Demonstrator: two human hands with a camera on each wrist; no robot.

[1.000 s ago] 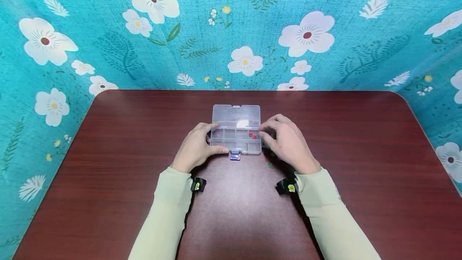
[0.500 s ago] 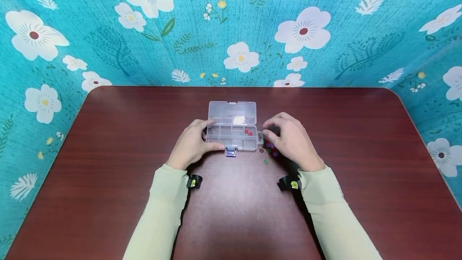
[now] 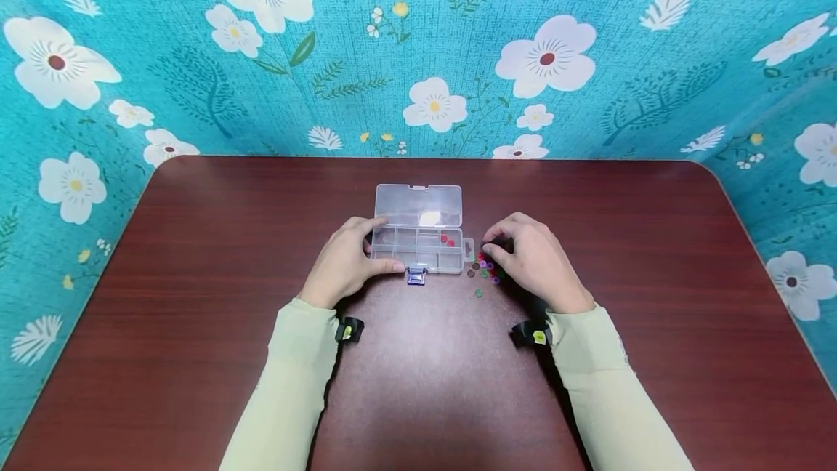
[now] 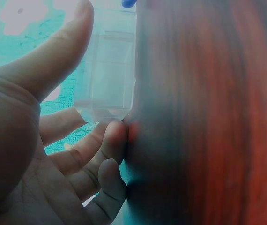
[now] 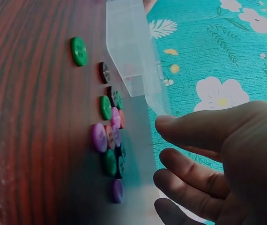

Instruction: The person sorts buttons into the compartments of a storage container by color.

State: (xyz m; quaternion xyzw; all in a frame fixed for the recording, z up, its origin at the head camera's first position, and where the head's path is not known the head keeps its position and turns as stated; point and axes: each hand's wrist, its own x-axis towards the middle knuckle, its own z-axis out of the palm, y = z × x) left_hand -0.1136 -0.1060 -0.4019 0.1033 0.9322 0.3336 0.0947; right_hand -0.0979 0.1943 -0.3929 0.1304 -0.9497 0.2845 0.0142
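Note:
A clear plastic compartment box [image 3: 428,259] stands on the table with its lid [image 3: 418,202] raised at the back. Two red buttons [image 3: 447,240] lie in its back right compartment. My left hand [image 3: 343,260] grips the box's left end, thumb along the front edge and fingers round the side. Beside the box's right end is my right hand [image 3: 532,256], fingers bent over a loose pile of buttons [image 3: 482,265]. The right wrist view shows its thumb and fingers [image 5: 185,187] apart, with no button visible between them. Green buttons [image 5: 78,51], purple, black and red ones lie below.
A blue latch [image 3: 415,277] hangs at the front of the box, and a hanging tab [image 3: 468,250] juts from its right end. The dark red wooden table [image 3: 229,238] meets a turquoise flowered cloth [image 3: 366,57] at its back edge.
My right hand has moved right, away from the box's edge to over the button pile, which now shows more. The left hand keeps its grip on the box. The head view has shifted slightly.

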